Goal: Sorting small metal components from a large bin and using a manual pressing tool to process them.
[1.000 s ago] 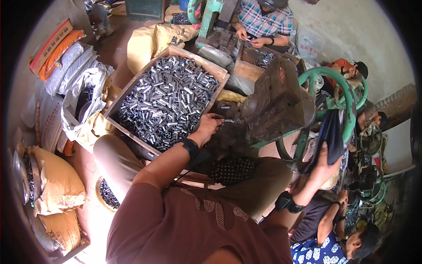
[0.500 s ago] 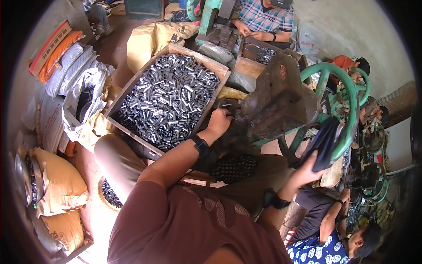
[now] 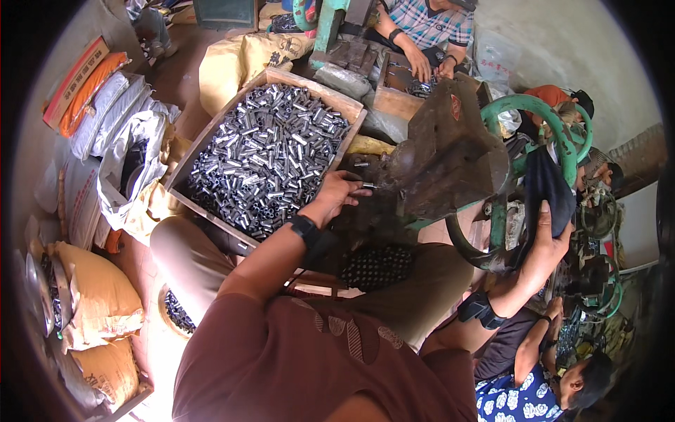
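Beside the dark metal press (image 3: 450, 151), my left hand (image 3: 336, 193) pinches a short metal tube (image 3: 368, 186) between thumb and fingertips. A wooden box (image 3: 209, 216) heaped with similar shiny metal tubes (image 3: 271, 158) stands just left of that hand. My right hand (image 3: 547, 239) grips a dark cloth (image 3: 547, 184) lying over the rim of the press's green handwheel (image 3: 517, 104). Part of the wheel is hidden by the cloth and hand. Another small tube (image 3: 361, 162) lies on the press bed by the yellow cloth.
Across from me, a person in a checked shirt (image 3: 436, 32) has hands at another wooden box (image 3: 397, 105). A person in a flowered shirt (image 3: 517, 397) sits at lower right. Sacks (image 3: 98, 292) line the left side. A round container of tubes (image 3: 176, 309) stands by my leg.
My right hand has moved up and right with the cloth, and the handwheel has turned. My left hand has shifted slightly left, a tube now showing at its fingertips. The person opposite reached into their box.
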`<state>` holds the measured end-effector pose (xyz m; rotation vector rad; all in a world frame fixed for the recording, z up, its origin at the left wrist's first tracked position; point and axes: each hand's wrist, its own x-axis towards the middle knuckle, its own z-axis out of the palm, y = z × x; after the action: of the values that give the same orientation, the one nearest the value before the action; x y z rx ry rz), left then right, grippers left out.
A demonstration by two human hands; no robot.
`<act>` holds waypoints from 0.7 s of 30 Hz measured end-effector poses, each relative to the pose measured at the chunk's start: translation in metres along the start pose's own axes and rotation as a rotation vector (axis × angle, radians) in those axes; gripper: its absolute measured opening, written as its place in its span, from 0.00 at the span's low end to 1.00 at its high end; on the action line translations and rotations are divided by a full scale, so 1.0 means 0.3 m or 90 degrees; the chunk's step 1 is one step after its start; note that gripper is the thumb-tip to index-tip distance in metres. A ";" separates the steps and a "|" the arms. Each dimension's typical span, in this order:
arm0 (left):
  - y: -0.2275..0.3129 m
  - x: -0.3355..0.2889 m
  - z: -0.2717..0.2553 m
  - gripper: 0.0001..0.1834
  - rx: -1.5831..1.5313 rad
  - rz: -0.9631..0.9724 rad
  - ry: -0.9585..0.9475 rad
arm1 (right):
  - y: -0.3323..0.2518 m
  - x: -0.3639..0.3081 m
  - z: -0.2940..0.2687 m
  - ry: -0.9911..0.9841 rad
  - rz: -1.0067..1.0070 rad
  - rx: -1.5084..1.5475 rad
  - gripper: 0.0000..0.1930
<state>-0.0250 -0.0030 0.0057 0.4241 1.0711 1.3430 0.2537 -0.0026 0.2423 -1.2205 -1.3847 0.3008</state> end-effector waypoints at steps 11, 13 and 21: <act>-0.067 0.041 0.101 0.10 0.205 0.121 0.114 | 0.421 -0.246 0.102 0.377 -0.245 0.014 0.26; -0.064 0.041 0.089 0.10 0.226 0.130 0.116 | 0.201 -0.228 0.054 0.255 0.015 -0.053 0.28; 0.053 -0.169 -0.162 0.14 0.699 0.405 0.195 | -0.006 -0.166 0.105 0.416 -0.412 -0.173 0.19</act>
<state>-0.0671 -0.0610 0.0132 1.4960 2.0123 1.2548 0.2134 -0.0274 0.2071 -0.8942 -1.1704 -0.7008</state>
